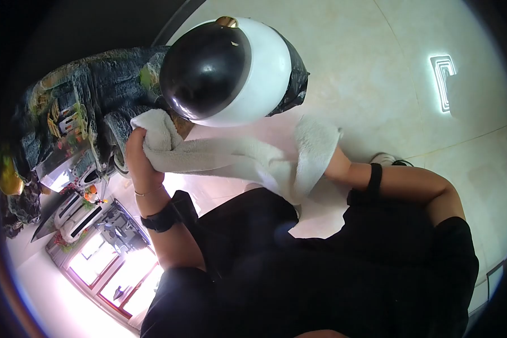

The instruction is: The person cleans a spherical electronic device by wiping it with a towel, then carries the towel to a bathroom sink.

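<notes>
From my end I see a plain off-white terry-cloth towel (208, 158), a glossy black domed lid (208, 73) on a rounded white bin (270, 62), rough dark blue-grey sculpted rockwork (98, 73) patched yellow and green, and a faintly mottled pale-cream tiled floor (366, 73).

A plain off-white towel (225, 155) with a soft, fuzzy pile is held up in the air, stretched between the two hands. One end is bunched into a thick wad in the left hand (139, 151), and the middle runs across as a loosely folded, creased strip. The other end spreads into a broad flap that covers the right hand's (337, 164) fingers, with a fold hanging below.
</notes>
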{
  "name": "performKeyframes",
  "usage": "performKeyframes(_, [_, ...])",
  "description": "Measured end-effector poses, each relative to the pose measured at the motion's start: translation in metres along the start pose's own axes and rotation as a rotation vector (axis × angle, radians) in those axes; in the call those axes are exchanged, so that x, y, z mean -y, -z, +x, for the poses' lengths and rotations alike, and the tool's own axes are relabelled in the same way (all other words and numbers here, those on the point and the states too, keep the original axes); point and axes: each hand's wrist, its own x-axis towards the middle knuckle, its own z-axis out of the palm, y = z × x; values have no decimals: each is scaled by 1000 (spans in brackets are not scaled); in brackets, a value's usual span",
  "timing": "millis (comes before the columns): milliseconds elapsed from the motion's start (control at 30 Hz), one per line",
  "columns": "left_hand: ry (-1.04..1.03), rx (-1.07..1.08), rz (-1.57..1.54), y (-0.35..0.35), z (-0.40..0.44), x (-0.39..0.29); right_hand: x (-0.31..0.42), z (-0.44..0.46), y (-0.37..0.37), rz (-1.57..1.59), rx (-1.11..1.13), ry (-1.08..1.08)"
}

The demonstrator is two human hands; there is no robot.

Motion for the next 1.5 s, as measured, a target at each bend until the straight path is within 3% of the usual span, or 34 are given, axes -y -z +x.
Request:
performKeyframes(33, [147,-8,-142,-2,1,-3,16,6,4,-44,72,-2])
performKeyframes(100, [152,5,-103,-4,1,-2,36,17,3,-484,330,-184])
performKeyframes(133, [158,20,-65,-5,0,-1,35,16,3,-482,328,-183])
performKeyframes(233, [145,59,13,0,8,17,20,5,1,-277,181,-86])
performKeyframes(300, [166,-18,-17,3,15,30,6,1,-7,-278,-139,268])
performKeyframes(500, [159,-83,-116,14,29,44,17,6,-3,79,-246,179])
performKeyframes(600, [155,-130,-140,7,27,39,0,10,-9,-143,-262,313])
performKeyframes(700, [169,-139,-142,4,25,35,-3,10,-10,-321,-209,315])
performKeyframes(800, [153,-165,-135,5,26,35,3,9,-11,-137,-224,257])
performKeyframes(1133, [87,-214,-172,3,27,31,5,13,-10,-117,-284,334])
performKeyframes(1200, [-118,-149,-43,-10,25,27,5,17,-9,-180,-244,332])
performKeyframes(1233, [-118,-150,-43,-19,21,23,2,18,-10,-202,-231,331])
performKeyframes(1300, [-261,-2,274,-35,14,17,-6,26,-16,198,-148,58])
performKeyframes(1333, [-256,40,303,-32,19,28,-9,30,-16,198,-148,58])
performKeyframes(1400, [-249,58,323,-34,18,35,24,50,-6,-148,-321,376])
performKeyframes(1500, [-217,78,363,-40,13,30,23,69,-7,-82,-369,395])
